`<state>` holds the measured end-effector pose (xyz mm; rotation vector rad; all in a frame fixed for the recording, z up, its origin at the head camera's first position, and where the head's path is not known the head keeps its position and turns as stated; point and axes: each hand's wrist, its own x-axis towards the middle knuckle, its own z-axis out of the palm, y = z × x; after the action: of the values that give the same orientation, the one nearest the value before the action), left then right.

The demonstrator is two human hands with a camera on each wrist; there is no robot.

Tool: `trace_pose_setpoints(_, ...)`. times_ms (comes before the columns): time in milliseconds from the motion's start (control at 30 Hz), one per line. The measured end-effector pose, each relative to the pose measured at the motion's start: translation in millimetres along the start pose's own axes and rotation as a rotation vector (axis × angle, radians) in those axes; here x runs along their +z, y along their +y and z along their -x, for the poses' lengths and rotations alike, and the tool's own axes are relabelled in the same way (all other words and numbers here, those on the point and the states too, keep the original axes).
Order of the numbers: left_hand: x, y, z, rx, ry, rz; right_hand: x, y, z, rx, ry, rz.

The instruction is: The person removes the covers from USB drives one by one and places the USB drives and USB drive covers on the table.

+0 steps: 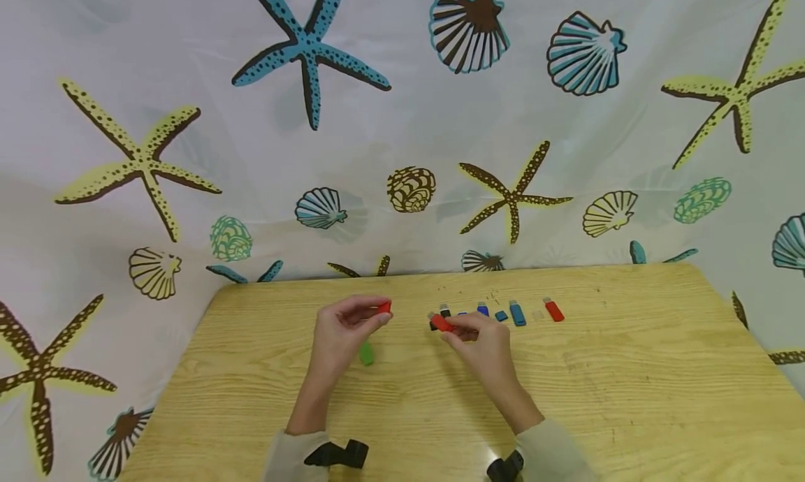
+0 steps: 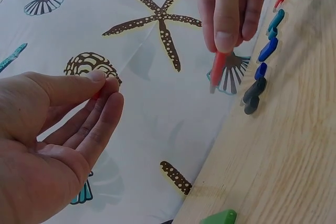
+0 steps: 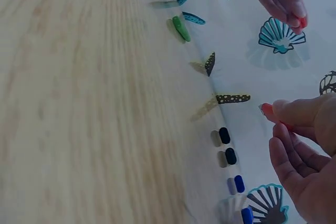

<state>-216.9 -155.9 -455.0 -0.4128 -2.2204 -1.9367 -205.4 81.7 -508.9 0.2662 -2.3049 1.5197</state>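
A red USB flash drive, its metal plug bare and aimed to the left, is pinched between thumb and fingers of my right hand. My left hand holds a small red cap at its fingertips, mostly covered by them in the left wrist view. Both hands are raised over the table, with a gap between drive and cap. Below my left hand lies a green piece, partly hidden by the wrist in the head view. Behind my right hand sits a black flash drive.
Along the back of the wooden table a row continues rightward: a dark blue flash drive, a small blue cap, a lighter blue flash drive, a clear piece and another red flash drive. A patterned cloth hangs behind.
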Motion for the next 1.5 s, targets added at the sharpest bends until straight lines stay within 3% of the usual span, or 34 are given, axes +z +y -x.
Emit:
trace_pose_setpoints(300,-5.3,-6.3,-0.7,-0.006,0.012,0.022,36,9,-12.9,0.063,-0.021,0.078)
trace_pose_setpoints(500,-5.8,-4.9,-0.9,-0.009,0.013,0.025,50,9,-18.3,0.053,-0.048,0.132)
trace_pose_setpoints(1033,-7.3,-1.4,0.1,-0.006,0.025,0.037,64,9,-21.4,0.054,-0.048,0.265)
trace_pose_setpoints(1333,-7.2,0.9,0.7,-0.017,0.041,0.038,67,8,-19.0,0.015,-0.054,0.364)
trace_pose_setpoints(1500,-8.5,0.1,-0.4,-0.017,0.043,0.035,66,6,-19.4,0.025,-0.056,0.369)
